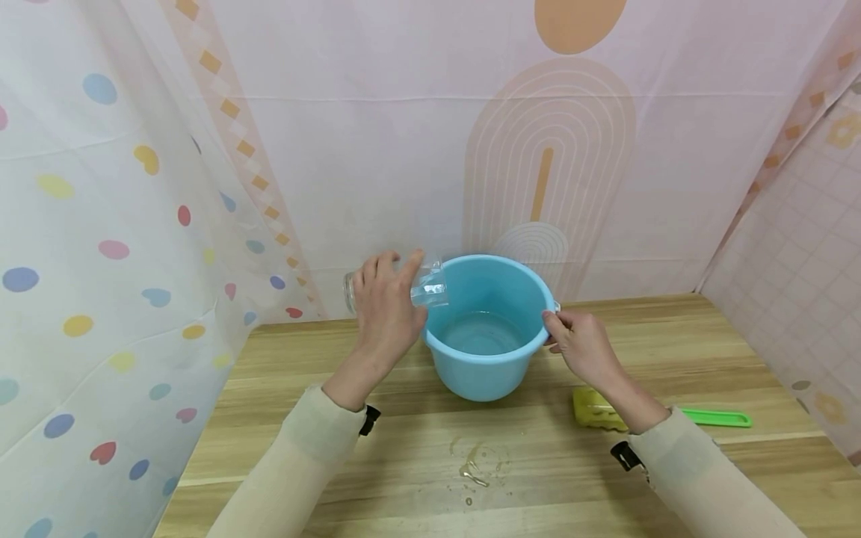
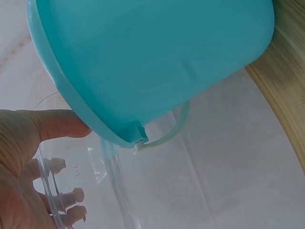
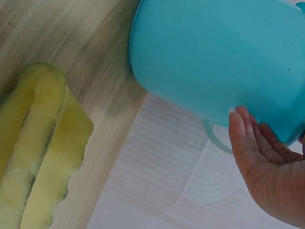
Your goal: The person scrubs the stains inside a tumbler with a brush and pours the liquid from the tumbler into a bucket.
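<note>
My left hand [image 1: 385, 310] grips a clear drinking glass [image 1: 432, 287], tipped onto its side with its mouth at the left rim of a light blue bucket [image 1: 479, 377]. In the left wrist view the thumb lies by the bucket rim, and the other fingers show through the glass [image 2: 95, 176], where a few drops cling. Shallow water [image 1: 480, 334] covers the bucket's bottom. On the other side my right hand [image 1: 584, 344] holds the bucket's right rim, thumb on top and fingers against the outer wall. A pale carry handle [image 2: 183, 121] hangs behind the bucket.
A yellow sponge brush [image 1: 595, 409] with a green handle [image 1: 716, 418] lies on the wooden table [image 1: 269, 418], partly under my right forearm. Spilled water [image 1: 474, 474] wets the table in front of the bucket. Patterned curtains [image 1: 377, 172] hang close behind and at both sides.
</note>
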Tool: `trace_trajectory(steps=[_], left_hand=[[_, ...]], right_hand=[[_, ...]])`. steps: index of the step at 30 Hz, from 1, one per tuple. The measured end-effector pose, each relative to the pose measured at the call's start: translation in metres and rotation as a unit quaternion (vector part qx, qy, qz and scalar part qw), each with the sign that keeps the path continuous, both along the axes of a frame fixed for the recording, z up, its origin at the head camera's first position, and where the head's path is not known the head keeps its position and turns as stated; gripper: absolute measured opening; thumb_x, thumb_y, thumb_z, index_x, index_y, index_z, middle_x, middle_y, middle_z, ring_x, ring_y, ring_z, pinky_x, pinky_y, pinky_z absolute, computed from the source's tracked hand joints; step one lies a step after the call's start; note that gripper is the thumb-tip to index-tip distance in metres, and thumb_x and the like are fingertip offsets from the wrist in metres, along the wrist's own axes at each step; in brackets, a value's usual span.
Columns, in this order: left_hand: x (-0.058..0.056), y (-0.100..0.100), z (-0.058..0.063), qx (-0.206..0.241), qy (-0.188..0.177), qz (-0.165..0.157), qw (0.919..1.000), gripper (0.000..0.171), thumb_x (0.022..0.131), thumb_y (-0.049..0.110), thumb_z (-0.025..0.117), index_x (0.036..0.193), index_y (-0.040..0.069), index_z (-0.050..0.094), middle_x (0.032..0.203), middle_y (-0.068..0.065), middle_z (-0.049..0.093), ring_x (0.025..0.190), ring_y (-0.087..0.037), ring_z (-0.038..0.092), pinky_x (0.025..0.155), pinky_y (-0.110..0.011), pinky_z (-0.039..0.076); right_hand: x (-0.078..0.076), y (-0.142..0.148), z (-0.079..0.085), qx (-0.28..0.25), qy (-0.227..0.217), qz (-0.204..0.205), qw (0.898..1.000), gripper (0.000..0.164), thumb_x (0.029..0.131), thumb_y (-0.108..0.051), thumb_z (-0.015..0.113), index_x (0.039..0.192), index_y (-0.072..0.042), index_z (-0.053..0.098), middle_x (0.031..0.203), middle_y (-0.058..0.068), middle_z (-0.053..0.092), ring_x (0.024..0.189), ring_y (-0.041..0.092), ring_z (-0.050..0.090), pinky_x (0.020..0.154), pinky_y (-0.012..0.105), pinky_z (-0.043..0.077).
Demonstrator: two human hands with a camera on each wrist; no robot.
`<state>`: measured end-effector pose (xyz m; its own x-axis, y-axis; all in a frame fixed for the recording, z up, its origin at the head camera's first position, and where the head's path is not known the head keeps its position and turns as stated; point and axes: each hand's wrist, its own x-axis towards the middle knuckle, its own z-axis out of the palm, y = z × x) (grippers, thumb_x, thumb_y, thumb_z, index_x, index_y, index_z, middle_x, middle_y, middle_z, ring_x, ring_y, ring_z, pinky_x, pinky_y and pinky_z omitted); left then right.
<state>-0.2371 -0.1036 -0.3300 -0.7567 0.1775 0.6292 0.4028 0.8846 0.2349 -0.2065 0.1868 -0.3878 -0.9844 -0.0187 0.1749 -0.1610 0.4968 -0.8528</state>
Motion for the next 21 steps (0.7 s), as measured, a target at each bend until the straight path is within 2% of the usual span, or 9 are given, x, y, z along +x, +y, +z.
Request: trace_trajectory(steps=[8,15,21], left_hand=[[-0.001,-0.0005,-0.0001,0.002,0.002,-0.004,1.0,0.074,0.069,-0.01,0.083,0.138,0.012,0.067,0.13,-0.025,0.061,0.124,-0.043,0.05,0.101,-0.056,0.04],[-0.0014,-0.0019,-0.0002,0.001,0.001,-0.005,1.0,0.074,0.069,-0.009,0.083,0.138,0.012,0.067,0.131,-0.025,0.061,0.125,-0.044,0.05,0.102,-0.057,0.039],[-0.0009,-0.001,0.0009,-0.006,-0.003,-0.002,1.0,0.073,0.069,-0.01,0.082,0.137,0.013,0.067,0.131,-0.025,0.061,0.125,-0.044,0.05,0.102,-0.056,0.04]], right_hand=[[0.001,0.0003,0.0007,0.004,-0.002,-0.002,1.0,0.039,0.111,-0.021,0.051,0.11,0.011,0.073,0.093,0.02,0.076,0.083,0.035,0.074,0.069,0.031,0.063],[0.0005,-0.0006,-0.0002,-0.004,0.0,-0.001,1.0,0.039,0.111,-0.021,0.051,0.11,0.012,0.073,0.094,0.021,0.075,0.087,0.042,0.074,0.069,0.03,0.063],[0.0006,-0.0001,-0.0003,0.001,0.005,-0.003,1.0,0.04,0.111,-0.021,0.051,0.108,0.012,0.073,0.092,0.019,0.075,0.08,0.031,0.074,0.068,0.03,0.063]])
